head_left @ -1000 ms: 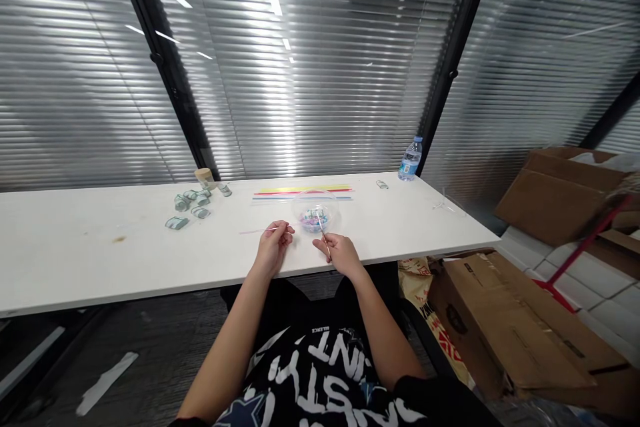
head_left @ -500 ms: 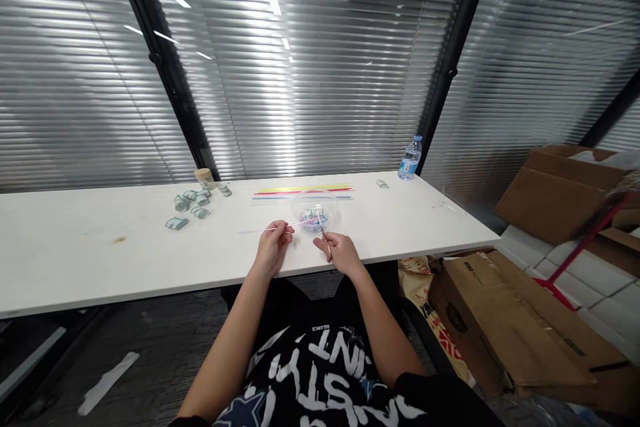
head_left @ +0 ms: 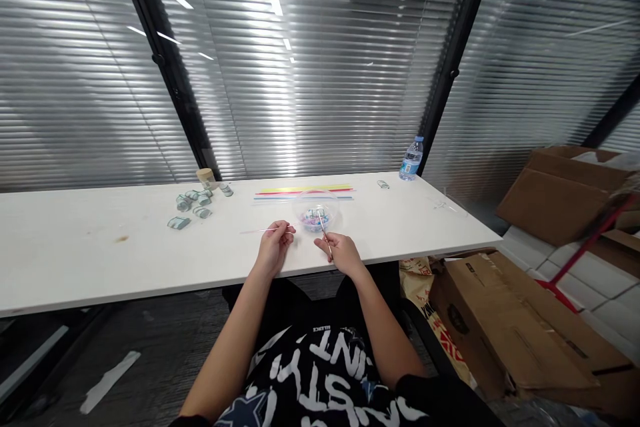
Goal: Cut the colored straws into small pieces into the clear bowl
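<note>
My left hand (head_left: 273, 248) is closed, pinching a thin pale pink straw (head_left: 254, 231) that lies nearly level and sticks out to the left. A short end of the straw shows at the fingertips on the right. In my right hand (head_left: 345, 255) is a pair of scissors (head_left: 325, 240), its blades pointing away over the clear bowl (head_left: 335, 212). Small pink, blue and white pieces (head_left: 315, 220) lie in the bowl. Whether the blades are together is too small to tell.
Behind the bowl lie yellow, red and blue straws (head_left: 303, 191). Several small clear bags (head_left: 183, 202) and a cork-topped jar (head_left: 205, 176) stand at left. At right are another small bag (head_left: 383, 184) and a water bottle (head_left: 411, 160). Cardboard boxes (head_left: 515, 320) sit beside the table.
The pink straw reached from my left hand over the bowl to the scissors; now only a short end shows past my fingers. Both hands have stayed nearly in place.
</note>
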A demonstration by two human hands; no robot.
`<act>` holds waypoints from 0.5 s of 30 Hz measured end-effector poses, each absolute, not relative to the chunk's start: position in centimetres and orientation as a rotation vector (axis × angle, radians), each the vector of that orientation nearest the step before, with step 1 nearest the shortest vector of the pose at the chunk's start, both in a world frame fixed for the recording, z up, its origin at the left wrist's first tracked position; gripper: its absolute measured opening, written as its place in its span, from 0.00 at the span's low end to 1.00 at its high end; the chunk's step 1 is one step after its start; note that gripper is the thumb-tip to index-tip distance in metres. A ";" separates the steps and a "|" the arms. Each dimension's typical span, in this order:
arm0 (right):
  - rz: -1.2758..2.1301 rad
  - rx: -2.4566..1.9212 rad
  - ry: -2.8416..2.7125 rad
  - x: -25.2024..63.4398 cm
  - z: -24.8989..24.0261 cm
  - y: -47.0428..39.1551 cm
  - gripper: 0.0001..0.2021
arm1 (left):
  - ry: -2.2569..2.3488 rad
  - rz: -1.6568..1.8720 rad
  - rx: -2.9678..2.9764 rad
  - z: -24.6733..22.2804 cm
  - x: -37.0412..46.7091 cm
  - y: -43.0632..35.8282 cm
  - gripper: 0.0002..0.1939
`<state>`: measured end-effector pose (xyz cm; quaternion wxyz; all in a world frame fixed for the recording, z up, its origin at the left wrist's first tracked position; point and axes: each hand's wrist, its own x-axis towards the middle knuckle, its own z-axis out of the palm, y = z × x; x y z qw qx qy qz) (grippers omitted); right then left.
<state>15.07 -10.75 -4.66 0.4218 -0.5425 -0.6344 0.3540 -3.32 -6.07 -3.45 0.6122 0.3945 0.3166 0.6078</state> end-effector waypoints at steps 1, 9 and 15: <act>0.884 -1.360 -1.591 15.1 -4.7 -10.7 0.24 | 0.730 1.403 0.910 -3.4 -3.3 -6.1 0.18; 0.863 -1.350 -1.589 15.1 -4.8 -10.7 0.24 | 0.727 1.400 0.910 -3.5 -3.3 -6.0 0.19; 0.933 -1.312 -1.534 14.9 -4.7 -10.8 0.26 | 0.730 1.404 0.907 -3.4 -3.3 -6.1 0.19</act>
